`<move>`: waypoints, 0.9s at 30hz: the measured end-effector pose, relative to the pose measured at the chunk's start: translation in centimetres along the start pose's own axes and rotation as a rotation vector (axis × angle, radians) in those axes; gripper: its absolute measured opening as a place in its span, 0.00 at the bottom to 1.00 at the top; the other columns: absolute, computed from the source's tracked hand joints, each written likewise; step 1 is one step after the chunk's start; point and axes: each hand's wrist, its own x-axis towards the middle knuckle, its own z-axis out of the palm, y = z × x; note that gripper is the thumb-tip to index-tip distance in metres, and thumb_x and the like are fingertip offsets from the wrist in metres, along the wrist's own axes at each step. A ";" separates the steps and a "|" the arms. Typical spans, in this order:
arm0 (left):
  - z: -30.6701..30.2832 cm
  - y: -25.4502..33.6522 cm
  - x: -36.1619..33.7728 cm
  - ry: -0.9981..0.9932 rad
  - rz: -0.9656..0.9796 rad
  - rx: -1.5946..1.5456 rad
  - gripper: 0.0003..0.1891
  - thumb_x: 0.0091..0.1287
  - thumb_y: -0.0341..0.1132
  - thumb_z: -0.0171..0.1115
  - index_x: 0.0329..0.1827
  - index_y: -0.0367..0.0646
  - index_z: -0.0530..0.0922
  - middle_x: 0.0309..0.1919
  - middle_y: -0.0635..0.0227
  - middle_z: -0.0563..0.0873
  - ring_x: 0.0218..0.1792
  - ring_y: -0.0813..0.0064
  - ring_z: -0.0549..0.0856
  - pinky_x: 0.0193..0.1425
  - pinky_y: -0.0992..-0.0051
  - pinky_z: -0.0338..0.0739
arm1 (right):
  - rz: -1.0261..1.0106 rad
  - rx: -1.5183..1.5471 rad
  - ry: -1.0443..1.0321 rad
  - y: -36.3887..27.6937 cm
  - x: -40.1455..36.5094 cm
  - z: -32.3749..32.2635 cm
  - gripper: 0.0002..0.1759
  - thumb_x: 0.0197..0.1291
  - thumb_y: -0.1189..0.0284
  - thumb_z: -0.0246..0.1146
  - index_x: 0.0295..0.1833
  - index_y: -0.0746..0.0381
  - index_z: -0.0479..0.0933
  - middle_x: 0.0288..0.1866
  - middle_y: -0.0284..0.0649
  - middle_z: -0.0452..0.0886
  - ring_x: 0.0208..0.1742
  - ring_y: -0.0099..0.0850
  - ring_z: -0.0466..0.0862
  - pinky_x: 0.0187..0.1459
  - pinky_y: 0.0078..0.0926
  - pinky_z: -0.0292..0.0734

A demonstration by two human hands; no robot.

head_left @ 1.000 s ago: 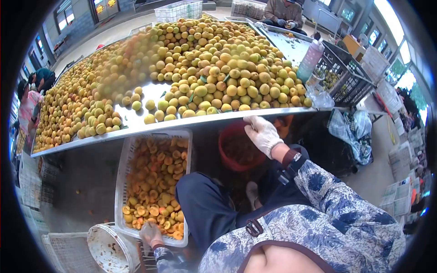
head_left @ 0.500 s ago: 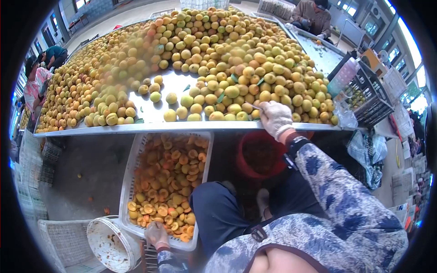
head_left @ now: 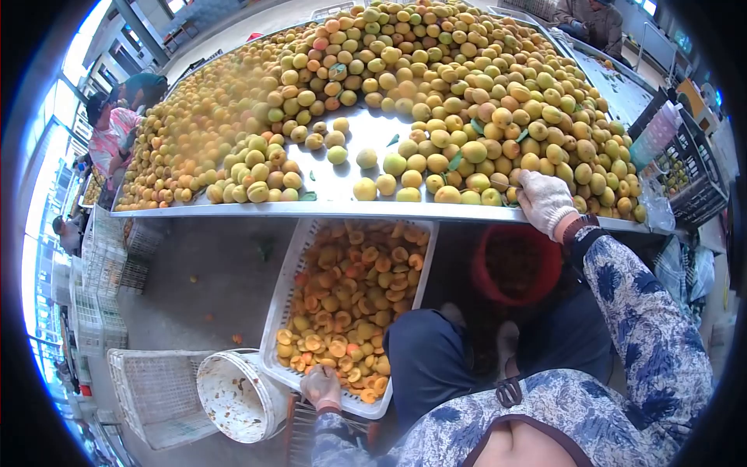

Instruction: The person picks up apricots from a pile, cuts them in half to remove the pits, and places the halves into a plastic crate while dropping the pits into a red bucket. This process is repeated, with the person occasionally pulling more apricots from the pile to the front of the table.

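Note:
My right hand (head_left: 545, 198), in a pale glove, is closed on a thin tool at the front edge of the metal table (head_left: 366, 208). Its fingers are beside the piled whole yellow-green fruit (head_left: 475, 152). My left hand (head_left: 320, 385), also gloved, is at the near rim of the white crate (head_left: 271, 327). Halved orange fruit (head_left: 350, 303) fills that crate. The left fingertips are curled over the crate's edge by the halves; whether they hold anything is hidden.
A red bucket (head_left: 517, 265) stands under the table's right part. To the left are a white bucket (head_left: 237, 397) and an empty white basket (head_left: 159, 393). A black crate (head_left: 692, 175) is at the right. Other people (head_left: 117, 136) are at the far left and far right.
The whole view has shifted, so the table, crate and both hands appear farther right. Relative to the table and crate, both hands have barely moved.

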 end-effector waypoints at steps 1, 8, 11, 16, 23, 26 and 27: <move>-0.3 0.1 0.0 0.009 -0.005 0.007 0.14 0.66 0.41 0.59 0.36 0.38 0.85 0.37 0.53 0.88 0.45 0.51 0.85 0.56 0.58 0.75 | 0.000 0.010 0.006 -0.1 0.0 -0.1 0.11 0.62 0.67 0.60 0.48 0.59 0.75 0.37 0.45 0.84 0.41 0.47 0.85 0.43 0.47 0.79; -3.8 2.3 -1.1 -0.018 -0.102 -0.138 0.15 0.69 0.42 0.57 0.38 0.40 0.85 0.40 0.53 0.88 0.47 0.51 0.84 0.58 0.60 0.75 | -0.008 -0.054 0.002 0.0 0.0 -0.3 0.11 0.59 0.66 0.62 0.46 0.57 0.77 0.34 0.44 0.84 0.36 0.45 0.86 0.38 0.45 0.79; -3.7 2.6 -1.1 -0.015 -0.135 -0.107 0.14 0.69 0.42 0.57 0.41 0.41 0.85 0.41 0.55 0.88 0.47 0.52 0.84 0.57 0.59 0.75 | 0.010 -0.065 -0.038 0.2 0.3 -0.5 0.14 0.58 0.65 0.62 0.48 0.59 0.79 0.33 0.43 0.84 0.35 0.43 0.86 0.36 0.44 0.79; 0.6 0.3 0.7 -0.068 -0.104 -0.118 0.15 0.70 0.41 0.56 0.46 0.40 0.85 0.43 0.54 0.88 0.49 0.51 0.85 0.58 0.61 0.75 | -0.009 -0.040 -0.029 0.9 0.2 0.0 0.18 0.57 0.65 0.62 0.51 0.61 0.79 0.33 0.42 0.84 0.33 0.42 0.86 0.35 0.42 0.79; -7.8 8.7 6.4 0.369 -0.068 -0.603 0.17 0.73 0.37 0.53 0.55 0.35 0.80 0.53 0.49 0.84 0.53 0.49 0.82 0.61 0.61 0.75 | -0.012 -0.002 -0.001 0.9 0.4 -0.2 0.14 0.57 0.65 0.62 0.46 0.60 0.80 0.30 0.41 0.84 0.32 0.41 0.85 0.35 0.42 0.77; -16.0 13.9 10.3 0.580 0.125 -0.737 0.15 0.73 0.33 0.55 0.55 0.32 0.80 0.53 0.51 0.84 0.53 0.54 0.83 0.61 0.64 0.76 | -0.004 0.002 -0.031 0.9 0.4 -0.4 0.09 0.57 0.66 0.61 0.38 0.59 0.80 0.30 0.42 0.84 0.31 0.42 0.85 0.36 0.43 0.77; -17.1 14.6 12.3 0.687 0.194 -0.754 0.14 0.73 0.31 0.57 0.55 0.32 0.80 0.52 0.51 0.85 0.53 0.56 0.84 0.61 0.65 0.77 | -0.002 0.000 -0.028 0.9 0.4 -0.4 0.09 0.57 0.66 0.61 0.38 0.59 0.80 0.30 0.42 0.84 0.31 0.42 0.85 0.36 0.43 0.77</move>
